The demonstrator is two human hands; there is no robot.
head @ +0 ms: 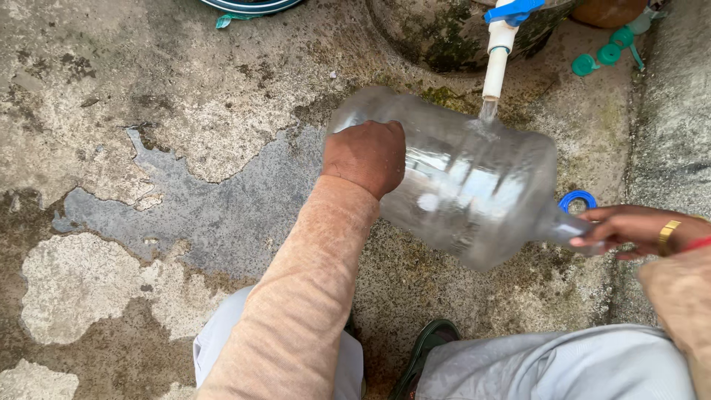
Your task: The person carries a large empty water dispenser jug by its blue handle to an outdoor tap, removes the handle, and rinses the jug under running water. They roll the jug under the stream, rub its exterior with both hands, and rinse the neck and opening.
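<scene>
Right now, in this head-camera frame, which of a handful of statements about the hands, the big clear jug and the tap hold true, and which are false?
1. The large clear plastic water jug lies tilted on its side. True.
2. The left hand grips the jug's neck. False: it rests on the jug's body near the base; the right hand is at the neck.
3. Water runs from the white pipe tap with a blue handle onto the jug. True.
4. The concrete floor is dry all over. False: a dark wet patch spreads to the left of the jug.
5. Green caps lie near the top right corner. True.
</scene>
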